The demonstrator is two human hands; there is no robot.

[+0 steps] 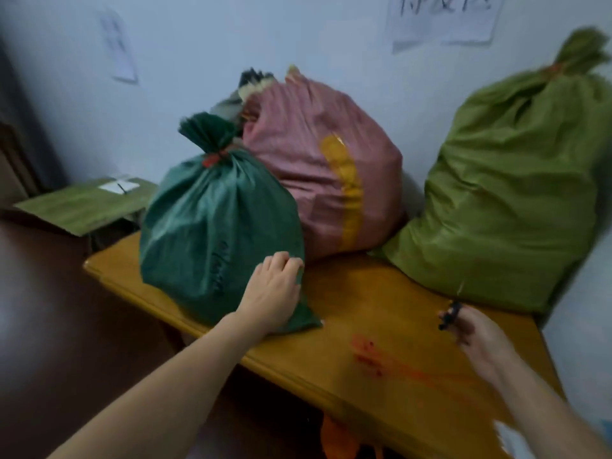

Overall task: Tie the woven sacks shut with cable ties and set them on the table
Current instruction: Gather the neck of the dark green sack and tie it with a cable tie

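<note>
The dark green woven sack (215, 226), its neck cinched with a red cable tie (212, 159), is standing on the yellow wooden table (364, 309). The left hand (273, 293) is gripping its lower side, fingers curling into the fabric. The right hand (477, 336) is pinching a small black object (448, 314), too blurred to name, near the light green woven sack (496, 200).

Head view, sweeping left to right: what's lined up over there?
Flat olive sack → dark green sack → pink sack → light green sack.
</note>
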